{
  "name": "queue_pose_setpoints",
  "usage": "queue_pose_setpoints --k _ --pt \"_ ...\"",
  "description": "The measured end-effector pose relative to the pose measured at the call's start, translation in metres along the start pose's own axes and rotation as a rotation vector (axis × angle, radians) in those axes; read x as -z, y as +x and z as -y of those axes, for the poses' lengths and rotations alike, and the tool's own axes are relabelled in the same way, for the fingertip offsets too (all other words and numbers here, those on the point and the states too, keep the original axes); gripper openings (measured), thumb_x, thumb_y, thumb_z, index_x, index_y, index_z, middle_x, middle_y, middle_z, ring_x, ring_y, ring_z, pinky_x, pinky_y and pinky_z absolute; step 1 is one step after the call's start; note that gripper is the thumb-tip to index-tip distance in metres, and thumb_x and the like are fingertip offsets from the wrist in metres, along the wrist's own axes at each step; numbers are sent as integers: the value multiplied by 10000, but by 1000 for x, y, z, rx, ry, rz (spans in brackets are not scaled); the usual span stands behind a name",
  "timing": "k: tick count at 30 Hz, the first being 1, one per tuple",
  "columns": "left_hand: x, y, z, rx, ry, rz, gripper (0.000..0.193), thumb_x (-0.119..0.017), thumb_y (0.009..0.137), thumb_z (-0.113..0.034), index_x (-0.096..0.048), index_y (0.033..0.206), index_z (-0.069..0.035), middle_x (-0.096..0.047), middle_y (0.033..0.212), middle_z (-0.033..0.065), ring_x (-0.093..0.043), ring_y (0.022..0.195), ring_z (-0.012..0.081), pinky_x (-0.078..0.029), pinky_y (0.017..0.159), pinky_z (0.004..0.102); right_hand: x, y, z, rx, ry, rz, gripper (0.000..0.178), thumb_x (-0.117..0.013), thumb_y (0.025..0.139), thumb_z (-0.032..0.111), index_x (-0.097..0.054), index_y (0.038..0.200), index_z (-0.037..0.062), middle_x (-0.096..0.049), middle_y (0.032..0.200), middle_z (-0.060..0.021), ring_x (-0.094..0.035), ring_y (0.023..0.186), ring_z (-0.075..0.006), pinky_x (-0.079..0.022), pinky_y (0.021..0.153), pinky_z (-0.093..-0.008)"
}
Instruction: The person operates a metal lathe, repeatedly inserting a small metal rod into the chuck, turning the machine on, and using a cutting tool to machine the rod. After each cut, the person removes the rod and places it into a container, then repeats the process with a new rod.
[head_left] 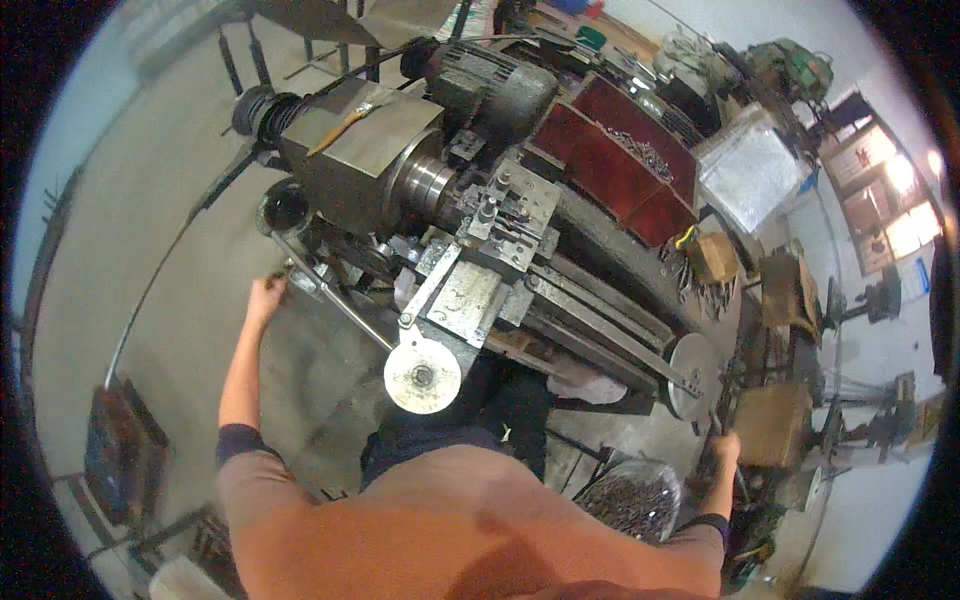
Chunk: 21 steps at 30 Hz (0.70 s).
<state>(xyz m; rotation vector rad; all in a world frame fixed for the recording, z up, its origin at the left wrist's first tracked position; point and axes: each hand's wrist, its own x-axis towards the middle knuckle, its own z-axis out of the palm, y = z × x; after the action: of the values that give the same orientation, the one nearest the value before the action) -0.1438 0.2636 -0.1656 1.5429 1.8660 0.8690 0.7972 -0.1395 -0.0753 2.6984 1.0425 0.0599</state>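
Observation:
A metal lathe-like machine stands in front of me, with a spindle (425, 185) and a tool carriage (510, 225) coated in dark grime. Out to its left, my left hand (266, 300) is closed with the fingers pinched; what they hold is too small to make out. A long metal rod (335, 297) slants down beside that hand. Far to the right, my right hand (727, 449) is closed around a handle (715, 424) by the round metal disc (688, 378). A pale round disc (422, 377) with a dark hub sits at the carriage's near end.
A wooden-handled brush (340, 130) lies on the machine's flat top. Behind stand a motor (495, 88) and a dark red tray (600, 150) with small metal parts. A clear bag of dark pieces (630, 498) is near my right arm. Cardboard boxes (768, 425) stand at right.

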Motion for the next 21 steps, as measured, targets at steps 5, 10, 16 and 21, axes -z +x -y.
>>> queue_pose_setpoints --k 5,10,16,21 --pt "-8 6 -71 176 -458 -220 263 -532 851 -193 -544 882 68 -579 647 94 -574 549 176 -454 453 303 -27 -3 -29 -136 74 -12 287 -631 608 253 -618 812 52 -630 794 -188 -609 770 -351 -487 664 -423" --pt "-30 22 -95 234 -678 -345 226 -535 816 -127 -504 802 97 -586 639 155 -588 509 222 -477 435 316 -30 -35 -3 -211 50 -151 269 -626 605 282 -632 744 52 -634 764 -177 -618 740 -351 -493 664 -426" --pt "-65 46 -69 252 -588 -421 141 -481 720 -25 -510 785 97 -589 628 158 -586 484 223 -473 444 304 5 -127 74 -492 153 -49 323 -591 612 258 -651 826 24 -632 845 -208 -609 849 -357 -475 740 -423" --pt "-59 39 -93 340 -653 -444 132 -487 719 -19 -517 786 91 -586 621 148 -585 480 217 -472 438 307 -4 -155 83 -470 276 -68 429 -569 592 288 -610 882 -25 -604 915 -258 -571 891 -412 -447 777 -452"
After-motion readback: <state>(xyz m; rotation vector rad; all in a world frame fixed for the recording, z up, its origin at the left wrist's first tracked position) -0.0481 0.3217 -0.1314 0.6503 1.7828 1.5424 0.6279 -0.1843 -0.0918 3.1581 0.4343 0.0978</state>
